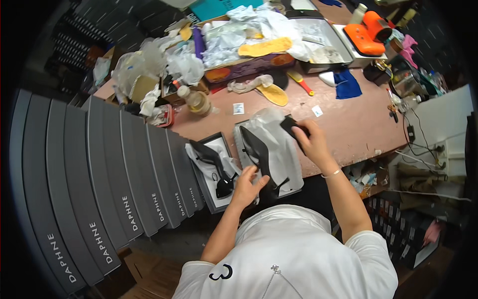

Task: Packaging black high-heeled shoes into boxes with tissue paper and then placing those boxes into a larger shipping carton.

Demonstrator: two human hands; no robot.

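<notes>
A black pointed shoe (256,147) with a thin strap lies on white tissue paper (286,154) in front of me. My left hand (245,188) is at the shoe's near part, thumb and fingers apart, seemingly touching its side. Just left, another black strappy shoe (206,153) rests on tissue in a grey shoebox (219,203). My right hand (311,142) grips a dark block-shaped object (289,125) above the tissue's right side; its exact kind is unclear.
Stacked grey shoeboxes (107,174) wall off the left. On the pink table (348,129) are a bottle of liquid (196,101), yellow insoles (273,94), a red-and-yellow brush (301,83) and a blue cloth (348,84). An overfull box (249,66) and an orange device (366,40) stand farther back.
</notes>
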